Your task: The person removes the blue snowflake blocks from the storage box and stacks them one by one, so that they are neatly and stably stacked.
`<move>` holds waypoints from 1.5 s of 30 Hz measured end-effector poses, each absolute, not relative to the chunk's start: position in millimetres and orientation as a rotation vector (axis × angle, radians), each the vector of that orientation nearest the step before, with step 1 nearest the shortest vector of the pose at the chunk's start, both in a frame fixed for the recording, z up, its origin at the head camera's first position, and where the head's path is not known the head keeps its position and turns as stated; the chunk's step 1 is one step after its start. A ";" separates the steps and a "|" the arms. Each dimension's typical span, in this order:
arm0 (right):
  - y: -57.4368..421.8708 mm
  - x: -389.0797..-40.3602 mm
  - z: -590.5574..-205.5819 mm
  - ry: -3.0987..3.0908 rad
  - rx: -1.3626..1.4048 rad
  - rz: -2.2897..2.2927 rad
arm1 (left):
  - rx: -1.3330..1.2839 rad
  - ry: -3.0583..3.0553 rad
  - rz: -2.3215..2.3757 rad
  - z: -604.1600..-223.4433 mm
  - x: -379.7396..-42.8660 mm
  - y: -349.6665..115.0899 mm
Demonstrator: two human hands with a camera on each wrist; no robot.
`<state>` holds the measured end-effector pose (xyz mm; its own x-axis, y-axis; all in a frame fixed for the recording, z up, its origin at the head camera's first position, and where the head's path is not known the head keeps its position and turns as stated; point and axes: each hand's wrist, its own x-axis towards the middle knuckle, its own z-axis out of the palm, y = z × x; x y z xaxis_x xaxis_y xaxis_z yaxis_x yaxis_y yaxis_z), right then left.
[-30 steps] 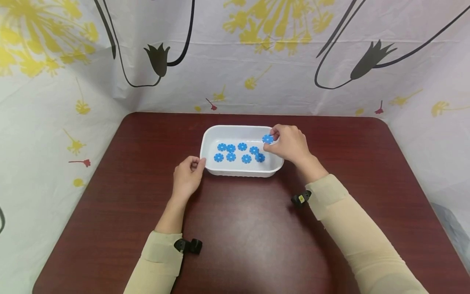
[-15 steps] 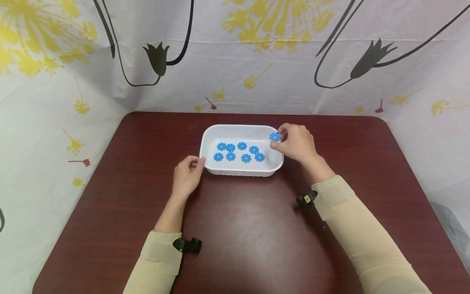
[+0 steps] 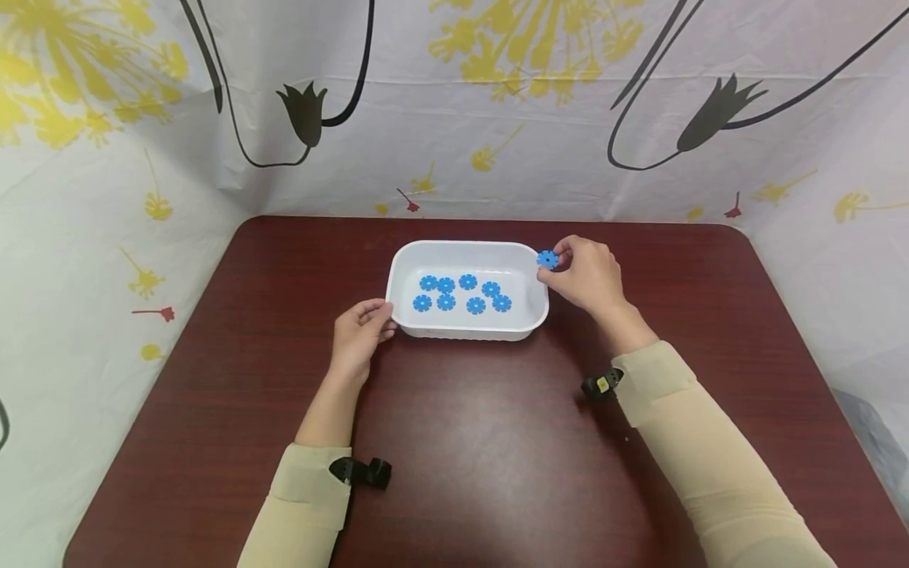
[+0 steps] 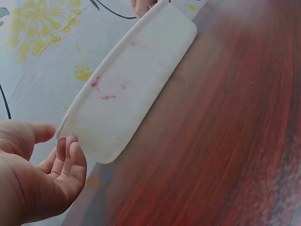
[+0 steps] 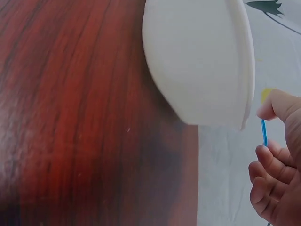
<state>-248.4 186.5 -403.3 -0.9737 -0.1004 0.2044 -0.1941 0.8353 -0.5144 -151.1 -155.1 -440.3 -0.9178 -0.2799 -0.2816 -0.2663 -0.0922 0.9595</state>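
Note:
A white plastic tray holds several blue notched discs, like flower-shaped connector pieces, lying flat on its bottom. My left hand grips the tray's near left corner; in the left wrist view the thumb is at the rim and the fingers of the left hand curl below it. Just above the tray's right rim, my right hand pinches one blue disc between thumb and finger. The right wrist view shows this disc edge-on, held by the right hand, apart from the tray wall.
The tray stands toward the back of a dark red wooden table. Behind the table hangs a white cloth with yellow and grey flower prints. Black wrist cameras sit on both sleeves.
My right hand has moved right with the pinched disc, from over the tray's inside to its right rim. My left fingers have shifted under the tray's corner. The other discs have stayed put.

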 end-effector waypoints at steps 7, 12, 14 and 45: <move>195.3 -249.7 -410.5 -2.850 0.198 0.795 | 0.656 -2.046 -2.297 -439.7 -152.0 -154.5; 202.7 -250.3 -415.6 -2.864 0.170 0.804 | 0.661 -2.007 -2.330 -439.0 -152.5 -154.3; 206.5 -250.6 -418.0 -2.880 0.156 0.807 | 0.651 -2.004 -2.335 -439.4 -152.8 -154.5; 224.5 -250.6 -441.5 -3.135 0.282 0.729 | 0.638 -2.034 -2.284 -441.3 -152.4 -155.1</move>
<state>-250.6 224.5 -441.5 -0.9809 -0.1890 -0.0468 -0.1490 0.8832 -0.4447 -152.4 -155.1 -441.3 -0.9165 -0.2781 -0.2876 -0.2535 -0.1522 0.9553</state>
